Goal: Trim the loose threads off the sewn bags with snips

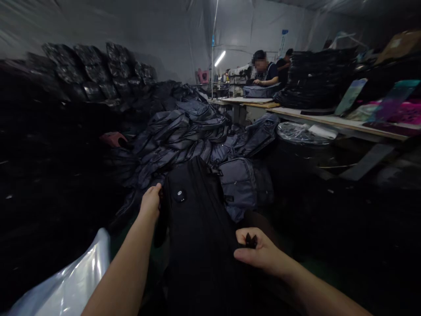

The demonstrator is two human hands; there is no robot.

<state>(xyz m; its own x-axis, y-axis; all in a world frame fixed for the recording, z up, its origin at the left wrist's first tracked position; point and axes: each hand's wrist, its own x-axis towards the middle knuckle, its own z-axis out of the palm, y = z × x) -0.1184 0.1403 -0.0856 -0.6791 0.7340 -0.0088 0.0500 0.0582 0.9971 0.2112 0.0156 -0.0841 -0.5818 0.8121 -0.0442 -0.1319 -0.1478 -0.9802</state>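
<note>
A black backpack (197,228) lies lengthwise in front of me, with a small round badge (179,195) near its top. My left hand (150,202) is closed on the bag's left edge near the top. My right hand (258,250) is curled at the bag's right side, and its fingers pinch a small black part (251,240), maybe a zipper pull or strap end. Both forearms are bare.
A heap of dark grey-blue bags (184,136) rises behind the backpack. Wrapped black bundles (95,74) are stacked at the back left. A clear plastic sheet (66,285) lies at lower left. A long table (338,120) stands at right, and people sit at sewing tables (263,72) beyond.
</note>
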